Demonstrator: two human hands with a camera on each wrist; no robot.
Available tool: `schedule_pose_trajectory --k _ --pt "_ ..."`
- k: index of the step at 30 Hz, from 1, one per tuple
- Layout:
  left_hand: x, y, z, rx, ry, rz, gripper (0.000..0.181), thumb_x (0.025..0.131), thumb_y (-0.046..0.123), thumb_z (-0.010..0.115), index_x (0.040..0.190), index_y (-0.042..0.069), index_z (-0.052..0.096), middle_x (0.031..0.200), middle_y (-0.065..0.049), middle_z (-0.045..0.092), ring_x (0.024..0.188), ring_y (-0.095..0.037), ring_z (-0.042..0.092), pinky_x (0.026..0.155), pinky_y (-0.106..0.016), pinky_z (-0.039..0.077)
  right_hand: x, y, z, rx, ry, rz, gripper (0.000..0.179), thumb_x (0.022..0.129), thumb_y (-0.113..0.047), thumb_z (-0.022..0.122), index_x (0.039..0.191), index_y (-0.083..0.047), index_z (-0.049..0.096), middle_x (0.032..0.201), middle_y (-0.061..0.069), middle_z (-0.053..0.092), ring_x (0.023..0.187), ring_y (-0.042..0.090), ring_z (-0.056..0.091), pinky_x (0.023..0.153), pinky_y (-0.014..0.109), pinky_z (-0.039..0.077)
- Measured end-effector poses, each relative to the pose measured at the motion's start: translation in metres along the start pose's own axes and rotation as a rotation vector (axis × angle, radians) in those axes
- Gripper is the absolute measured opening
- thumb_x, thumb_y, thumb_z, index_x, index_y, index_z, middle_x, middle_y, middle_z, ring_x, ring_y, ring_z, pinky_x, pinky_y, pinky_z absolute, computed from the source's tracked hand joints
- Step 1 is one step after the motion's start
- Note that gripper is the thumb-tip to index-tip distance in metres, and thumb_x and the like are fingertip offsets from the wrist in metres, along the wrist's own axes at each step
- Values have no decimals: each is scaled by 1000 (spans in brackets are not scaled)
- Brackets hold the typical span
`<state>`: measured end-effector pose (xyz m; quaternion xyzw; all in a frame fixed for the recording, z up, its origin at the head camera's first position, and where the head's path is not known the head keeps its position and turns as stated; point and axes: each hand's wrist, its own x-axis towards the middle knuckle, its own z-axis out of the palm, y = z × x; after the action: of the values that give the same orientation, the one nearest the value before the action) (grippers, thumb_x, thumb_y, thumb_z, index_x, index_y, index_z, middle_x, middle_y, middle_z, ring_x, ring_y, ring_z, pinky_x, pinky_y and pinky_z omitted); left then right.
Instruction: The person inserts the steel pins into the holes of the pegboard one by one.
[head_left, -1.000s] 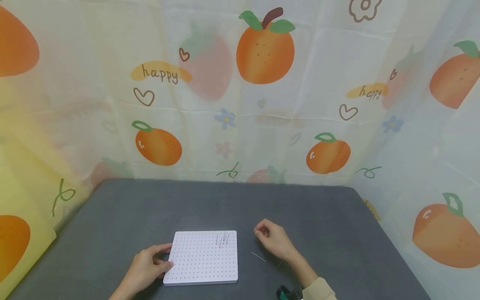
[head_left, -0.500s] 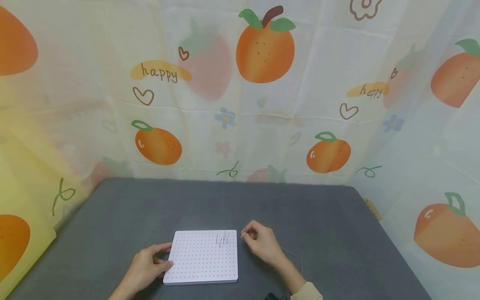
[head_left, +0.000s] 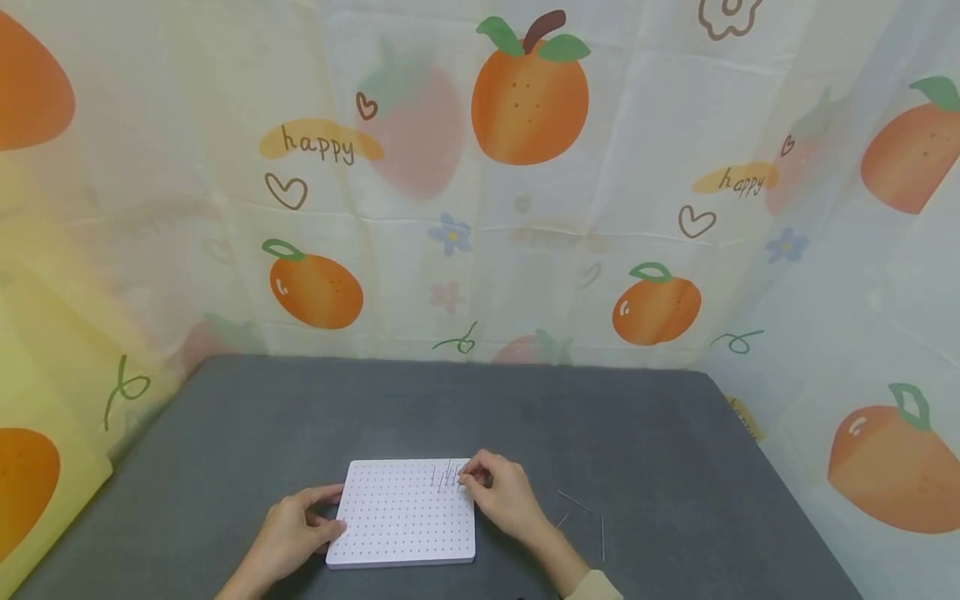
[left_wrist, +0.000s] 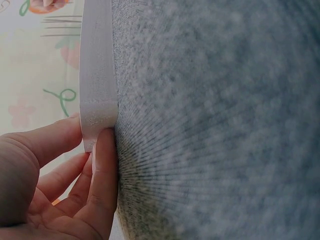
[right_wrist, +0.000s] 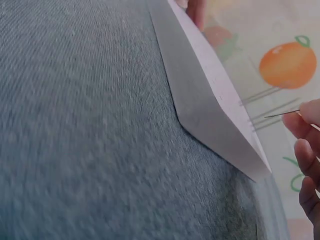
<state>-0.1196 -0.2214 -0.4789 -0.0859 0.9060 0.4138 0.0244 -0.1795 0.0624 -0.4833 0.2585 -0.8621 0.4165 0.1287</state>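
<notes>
A white pegboard (head_left: 397, 521) with rows of small holes lies flat on the grey table. Several thin metal pins (head_left: 440, 482) stand upright near its far right corner. My left hand (head_left: 288, 533) holds the board's left edge, thumb on top and fingers against the side wall, as the left wrist view also shows. Over the far right part of the board, my right hand (head_left: 508, 498) pinches one thin pin (right_wrist: 282, 114) between thumb and forefinger. In the right wrist view that pin's free end points toward the board's face, beside the standing pins.
Loose pins lie on the table (head_left: 637, 450) right of my right forearm: one slanted pin (head_left: 576, 502), one lengthwise pin (head_left: 602, 537) and a short visible piece (head_left: 562, 520) by the wrist. A fruit-printed curtain (head_left: 525, 275) hangs behind the table and along its sides.
My right hand has moved left with the pin, from beside the board to over its far right part. The loose pins show more fully now. My left hand and the board stay put.
</notes>
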Motion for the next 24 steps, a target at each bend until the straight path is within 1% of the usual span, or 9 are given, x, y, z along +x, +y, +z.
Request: schedule_pose_trajectory --k 2,8,14,18,24 --pt "0 0 0 -1 3 -1 53 68 4 76 118 -3 59 108 -17 63 62 -11 59 49 -26 49 0 -1 2 -14 -1 -10 7 79 -9 69 79 -15 65 67 -10 54 62 0 45 55 15 37" --pt "0 0 0 -10 7 -7 52 68 3 75 117 -2 59 108 -15 64 62 -11 59 48 -26 49 -1 -4 6 -55 -23 8 10 79 -12 68 79 -20 63 65 -14 50 60 1 43 53 14 33" --pt "0 0 0 -1 -4 -7 54 68 5 76 118 -3 58 108 -17 63 62 -11 59 49 -26 49 -3 -4 7 -82 -29 5 9 79 -14 68 79 -22 63 65 -15 49 62 1 43 55 14 34" --pt "0 0 0 1 -6 -8 54 68 6 76 118 -3 58 108 -17 63 62 -11 59 49 -27 49 -3 -4 8 -80 -32 6 9 80 -15 68 79 -22 63 66 -16 50 62 1 44 56 14 34" --pt "0 0 0 3 -7 -15 54 69 6 76 119 -2 58 109 -17 63 61 -11 59 49 -27 49 -4 -4 8 -97 -54 0 8 79 -15 68 78 -21 63 65 -15 50 63 -1 43 56 15 34"
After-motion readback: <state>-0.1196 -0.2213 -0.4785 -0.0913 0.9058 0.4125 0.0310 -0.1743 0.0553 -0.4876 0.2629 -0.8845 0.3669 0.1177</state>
